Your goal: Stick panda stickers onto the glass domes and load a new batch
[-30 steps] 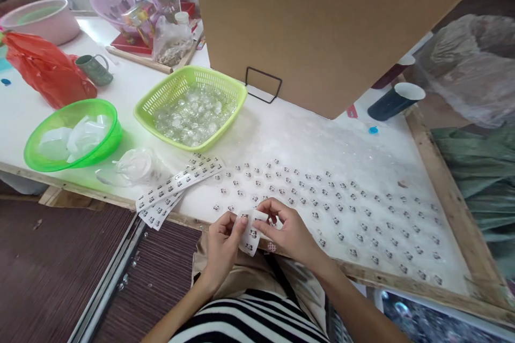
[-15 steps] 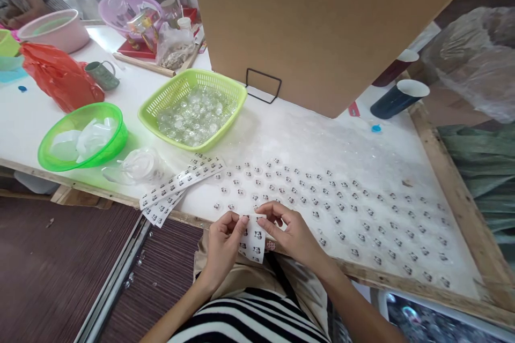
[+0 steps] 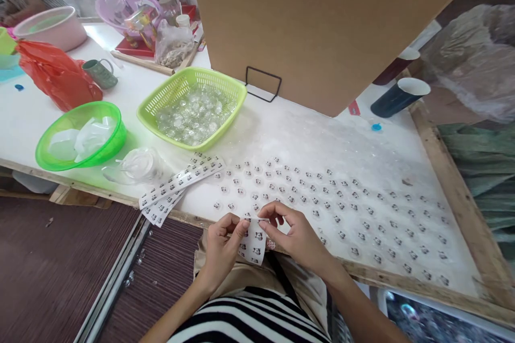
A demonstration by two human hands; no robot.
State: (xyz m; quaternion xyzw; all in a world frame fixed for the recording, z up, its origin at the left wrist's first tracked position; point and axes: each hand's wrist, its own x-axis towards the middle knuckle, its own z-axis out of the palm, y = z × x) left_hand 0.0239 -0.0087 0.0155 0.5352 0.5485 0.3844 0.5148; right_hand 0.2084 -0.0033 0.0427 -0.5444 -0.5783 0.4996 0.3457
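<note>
Between my hands, at the table's front edge, hangs a white sticker sheet [image 3: 253, 244] printed with small black-and-white panda heads. My left hand [image 3: 225, 241] pinches its upper left between thumb and fingers. At its upper right corner, my right hand [image 3: 292, 230] has thumb and index finger closed on the edge. Beyond my hands, many clear round pieces [image 3: 303, 200], each bearing a panda picture, lie in loose rows on the white table. More panda sticker strips [image 3: 181, 179] overlap to the left of my hands.
A yellow-green basket [image 3: 145, 112] holds clear glassy pieces. Left of it stand a green bowl [image 3: 42, 158], a lidded plastic cup [image 3: 139, 163], a mug [image 3: 100, 74] and a red bag [image 3: 56, 75]. A large cardboard sheet [image 3: 314, 27] rises behind; a wooden rim [image 3: 446, 193] edges the table.
My right hand has shifted very slightly right along the sheet's top edge, and the sheet's upper right corner has moved with it. My left hand keeps its pinch.
</note>
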